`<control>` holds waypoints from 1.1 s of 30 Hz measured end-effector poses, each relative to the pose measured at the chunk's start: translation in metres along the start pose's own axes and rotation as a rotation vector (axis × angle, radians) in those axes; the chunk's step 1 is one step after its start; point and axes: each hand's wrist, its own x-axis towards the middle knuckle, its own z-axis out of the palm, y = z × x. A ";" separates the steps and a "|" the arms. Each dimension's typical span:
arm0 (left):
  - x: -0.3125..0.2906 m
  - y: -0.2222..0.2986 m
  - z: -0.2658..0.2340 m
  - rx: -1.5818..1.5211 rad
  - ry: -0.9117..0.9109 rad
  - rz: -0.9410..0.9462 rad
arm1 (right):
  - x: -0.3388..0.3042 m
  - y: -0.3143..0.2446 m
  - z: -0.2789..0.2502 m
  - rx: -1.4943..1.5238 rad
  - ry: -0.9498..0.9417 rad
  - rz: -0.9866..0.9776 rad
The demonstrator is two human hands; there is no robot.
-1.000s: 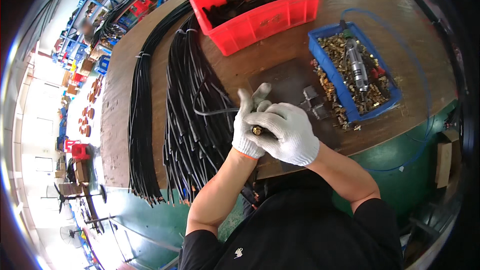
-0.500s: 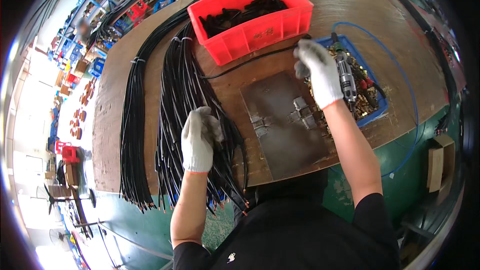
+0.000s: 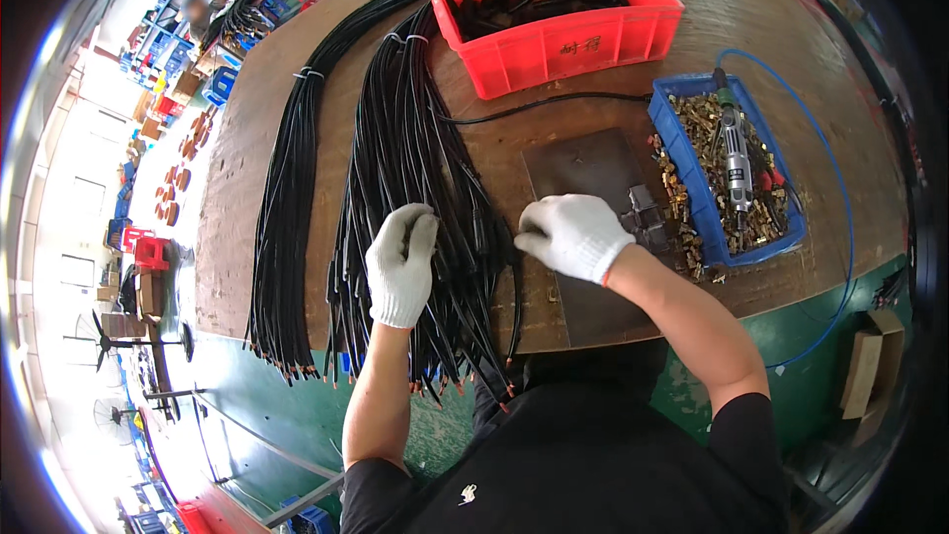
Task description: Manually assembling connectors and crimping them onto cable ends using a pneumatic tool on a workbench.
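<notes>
A bundle of black cables with bare copper ends lies across the table in front of me. My left hand, in a white knitted glove, rests over this bundle with its fingers curled inward. Whatever lies within them is hidden. My right hand, gloved alike, hovers over the left side of a dark metal plate. Its fingers are bent together, with the tips close to the bundle's right edge, and I cannot make out anything between them. A metal fixture sits on the plate, right of that hand.
A red bin of black tubular parts stands at the back. To the right, a blue tray contains brass fittings, and a hand-held air tool with a blue hose lies on them. Another cable bundle lies left. Loose fittings edge the tray.
My right hand has moved left and nearer, from beside the blue tray to the cable bundle's edge. My left hand stays over the bundle. The whole view has shifted.
</notes>
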 end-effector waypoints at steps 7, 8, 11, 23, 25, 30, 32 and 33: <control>-0.025 0.002 -0.016 0.270 0.016 0.274 | -0.018 -0.039 0.016 -0.169 -0.410 -0.363; -0.025 0.001 -0.019 0.255 0.001 0.282 | -0.023 -0.044 0.018 -0.182 -0.457 -0.335; -0.027 -0.001 -0.020 0.261 -0.047 0.332 | -0.034 -0.050 0.029 -0.209 -0.465 -0.293; -0.005 0.039 0.012 0.383 -0.439 0.883 | -0.041 -0.040 -0.027 0.074 -0.171 -0.292; 0.008 0.017 0.021 0.328 -0.575 0.907 | -0.040 -0.034 -0.030 0.064 -0.191 -0.263; 0.021 0.015 0.006 0.508 -0.600 0.951 | -0.055 -0.024 -0.038 -0.033 -0.112 -0.182; 0.021 0.020 -0.004 0.503 -0.564 0.934 | -0.061 -0.016 -0.032 -0.023 -0.052 -0.195; 0.021 0.021 -0.006 0.494 -0.559 0.926 | -0.063 -0.013 -0.030 -0.034 -0.038 -0.191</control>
